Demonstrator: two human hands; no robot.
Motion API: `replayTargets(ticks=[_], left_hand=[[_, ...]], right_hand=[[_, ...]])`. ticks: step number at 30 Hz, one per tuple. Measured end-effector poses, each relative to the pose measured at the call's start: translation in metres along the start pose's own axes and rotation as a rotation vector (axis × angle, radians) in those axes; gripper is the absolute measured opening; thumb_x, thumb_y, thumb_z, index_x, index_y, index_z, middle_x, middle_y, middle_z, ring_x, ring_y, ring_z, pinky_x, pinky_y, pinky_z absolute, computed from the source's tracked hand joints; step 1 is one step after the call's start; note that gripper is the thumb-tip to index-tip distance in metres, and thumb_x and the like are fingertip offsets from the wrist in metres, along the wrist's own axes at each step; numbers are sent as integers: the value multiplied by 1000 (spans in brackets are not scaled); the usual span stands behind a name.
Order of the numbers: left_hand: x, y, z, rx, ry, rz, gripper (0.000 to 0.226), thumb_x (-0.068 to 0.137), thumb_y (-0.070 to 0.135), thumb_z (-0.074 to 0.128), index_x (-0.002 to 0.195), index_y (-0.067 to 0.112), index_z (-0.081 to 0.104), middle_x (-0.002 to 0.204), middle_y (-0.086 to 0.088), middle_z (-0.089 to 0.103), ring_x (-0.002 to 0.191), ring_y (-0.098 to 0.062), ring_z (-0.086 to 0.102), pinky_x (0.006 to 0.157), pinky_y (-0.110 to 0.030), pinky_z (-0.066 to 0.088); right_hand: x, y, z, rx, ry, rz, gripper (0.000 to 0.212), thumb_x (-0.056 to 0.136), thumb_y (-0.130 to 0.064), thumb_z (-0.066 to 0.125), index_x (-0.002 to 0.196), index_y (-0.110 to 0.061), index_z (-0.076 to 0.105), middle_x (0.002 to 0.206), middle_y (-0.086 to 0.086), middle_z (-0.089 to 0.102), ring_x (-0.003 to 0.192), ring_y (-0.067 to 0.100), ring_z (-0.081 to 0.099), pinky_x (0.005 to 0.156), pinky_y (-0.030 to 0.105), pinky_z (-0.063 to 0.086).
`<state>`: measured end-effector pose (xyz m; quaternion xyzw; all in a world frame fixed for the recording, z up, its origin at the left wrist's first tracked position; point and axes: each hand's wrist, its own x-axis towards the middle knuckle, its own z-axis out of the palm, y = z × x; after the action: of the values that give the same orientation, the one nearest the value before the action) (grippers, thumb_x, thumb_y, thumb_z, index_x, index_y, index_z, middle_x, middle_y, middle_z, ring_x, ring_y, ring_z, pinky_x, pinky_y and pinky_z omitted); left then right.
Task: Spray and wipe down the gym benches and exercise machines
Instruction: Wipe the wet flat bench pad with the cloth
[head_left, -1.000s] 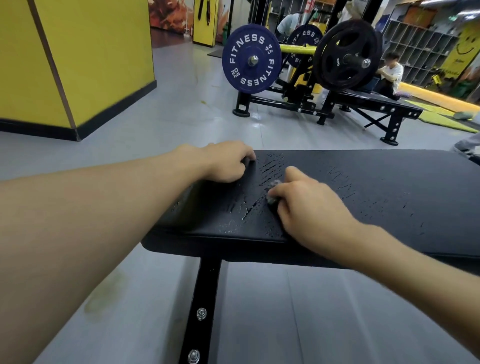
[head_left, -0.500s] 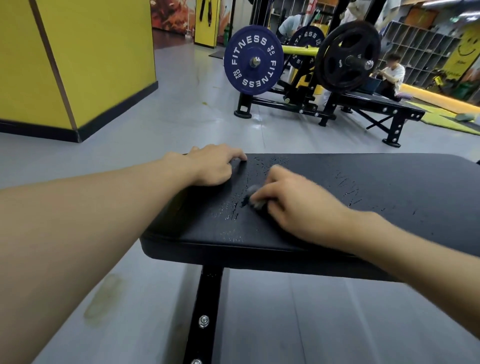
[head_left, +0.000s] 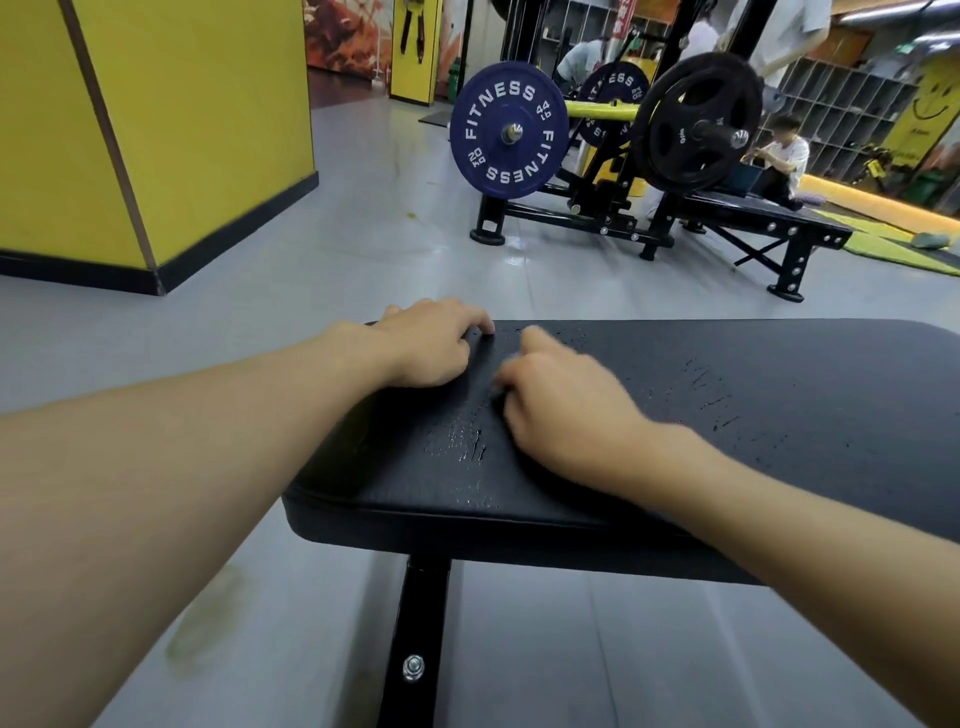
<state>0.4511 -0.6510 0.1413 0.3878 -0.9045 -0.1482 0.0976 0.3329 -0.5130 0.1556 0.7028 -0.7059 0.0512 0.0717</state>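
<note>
Little of the job looks finished from where I stand: one black padded counter (head_left: 805, 457) is under way, and it is still wet. The right hand (head_left: 561, 410) lies knuckles-up on the pad, its fingers (head_left: 511, 371) curled down against the surface and smeared by motion. A grey blur under them may be a cloth, but I cannot tell whether they grip anything. Just to the left of those fingers the left hand (head_left: 431, 343) rests on the pad's far corner, fingers loosely bent, holding nothing, apparently bracing. Wet streaks (head_left: 465, 447) glisten just on the near side of the right fingers, and more droplets (head_left: 711, 395) sit well to their right, so I judge the spraying of this pad done and the wiping only partly so. Far beyond the fingers stand a machine with a blue plate (head_left: 508, 131) and a second bench (head_left: 763, 215); whether those have been cleaned cannot be told. No spray bottle is in sight.
</note>
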Motion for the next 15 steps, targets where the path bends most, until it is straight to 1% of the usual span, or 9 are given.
replayTargets(ticks=[1, 2, 4, 6, 7, 9, 11, 13, 15], left_hand=[[1, 1, 0, 3, 4, -2, 46, 97, 16, 37, 135, 37, 51, 141, -1, 49, 132, -27, 43, 110, -49, 31], [2, 0, 0, 4, 9, 0, 46, 97, 15, 37, 134, 37, 51, 141, -1, 49, 131, -27, 42, 110, -49, 31], [2, -1, -1, -2, 8, 9, 45, 97, 16, 36, 134, 37, 52, 140, 0, 49, 131, -26, 42, 110, -48, 30], [2, -5, -1, -17, 2, 10, 45, 98, 16, 36, 135, 37, 52, 141, 2, 48, 132, -25, 42, 109, -47, 29], [1, -6, -1, -20, 5, 10, 46, 98, 15, 35, 135, 37, 52, 141, 2, 48, 133, -24, 41, 109, -46, 28], [2, -8, -1, -20, 17, 13, 47, 97, 14, 36, 134, 38, 52, 141, 3, 48, 133, -23, 41, 110, -46, 29], [4, -8, -1, -17, 30, 14, 48, 95, 13, 37, 133, 39, 52, 142, 3, 48, 133, -23, 41, 110, -47, 28], [4, -10, -1, -23, 30, 9, 47, 97, 15, 37, 135, 37, 52, 141, 1, 48, 134, -24, 42, 110, -46, 27], [4, -13, 0, -37, 20, 10, 45, 98, 16, 37, 135, 36, 52, 140, 0, 50, 132, -24, 44, 111, -45, 27]], right_hand=[[-4, -5, 0, 59, -32, -77, 29, 94, -21, 46, 112, -24, 68, 100, 0, 37, 96, 37, 57, 83, 43, 49], [-3, 0, -4, 90, -52, -97, 30, 94, -21, 47, 112, -29, 69, 100, 0, 39, 100, 35, 56, 86, 43, 49], [14, 30, -11, 83, -44, 38, 34, 94, -19, 47, 113, -32, 71, 108, 4, 49, 106, 35, 57, 92, 44, 49], [27, 51, -10, 62, 26, 223, 32, 95, -16, 46, 112, -25, 72, 115, 8, 51, 104, 40, 58, 89, 45, 50], [30, 48, -6, 53, 56, 242, 30, 94, -16, 47, 110, -21, 72, 114, 9, 51, 103, 41, 58, 88, 45, 50], [29, 28, 3, 58, 32, 101, 31, 92, -18, 46, 109, -20, 72, 107, 7, 49, 101, 37, 57, 89, 45, 49], [22, 22, 5, 127, -20, -31, 33, 92, -19, 47, 114, -27, 71, 102, 2, 47, 103, 32, 55, 90, 43, 48], [35, 43, -4, 107, -5, 60, 34, 94, -17, 47, 114, -29, 71, 107, 2, 49, 107, 32, 56, 89, 40, 48], [49, 62, -3, 66, 53, 229, 32, 94, -14, 47, 110, -22, 73, 113, 7, 51, 106, 36, 58, 86, 40, 48]])
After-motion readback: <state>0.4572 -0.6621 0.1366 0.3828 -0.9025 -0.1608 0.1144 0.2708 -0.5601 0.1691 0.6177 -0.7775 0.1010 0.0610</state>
